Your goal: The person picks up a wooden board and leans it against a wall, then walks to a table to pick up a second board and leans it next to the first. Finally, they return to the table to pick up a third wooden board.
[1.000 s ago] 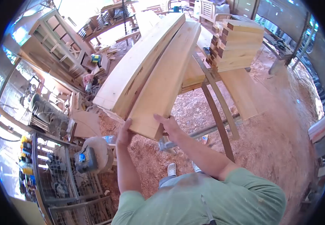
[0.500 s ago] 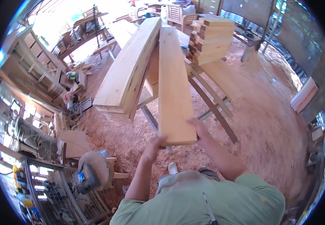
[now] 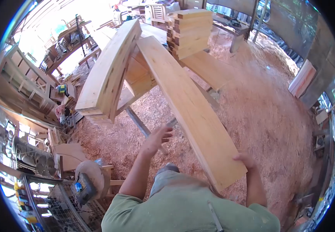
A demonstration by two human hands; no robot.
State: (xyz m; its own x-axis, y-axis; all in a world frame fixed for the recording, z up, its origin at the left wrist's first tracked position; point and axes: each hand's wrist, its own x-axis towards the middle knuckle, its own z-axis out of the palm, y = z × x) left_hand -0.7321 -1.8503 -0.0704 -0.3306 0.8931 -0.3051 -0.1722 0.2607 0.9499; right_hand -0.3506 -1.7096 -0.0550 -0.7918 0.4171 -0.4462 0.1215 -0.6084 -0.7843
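The right hand (image 3: 245,160) is clamped on the near corner of a long pale wooden plank (image 3: 190,108), fingers curled over its right edge low in the right half of the frame. The plank runs diagonally from the upper centre down to the lower right. Its far end lies up among the other timber, and its near end hangs over the person's green shirt (image 3: 190,208).

The left hand (image 3: 158,138) is off the wood, held wide with fingers spread, just beside the plank's left edge near the middle of the frame. Whether a fingertip touches the edge cannot be told.

Left of the plank, a stack of thick light-coloured boards (image 3: 105,77) lies on a desk, reaching from the top centre toward the left middle. A grey metal leg (image 3: 138,123) of the desk slants down beneath the stack, toward the left hand. At the top centre stands a pile of short sawn wooden blocks (image 3: 190,33).

Reddish sawdust (image 3: 272,112) covers the floor across the right side. Bare wooden shelf frames (image 3: 20,83) stand at the upper left, and a wire-mesh cage (image 3: 55,208) fills the lower left corner.
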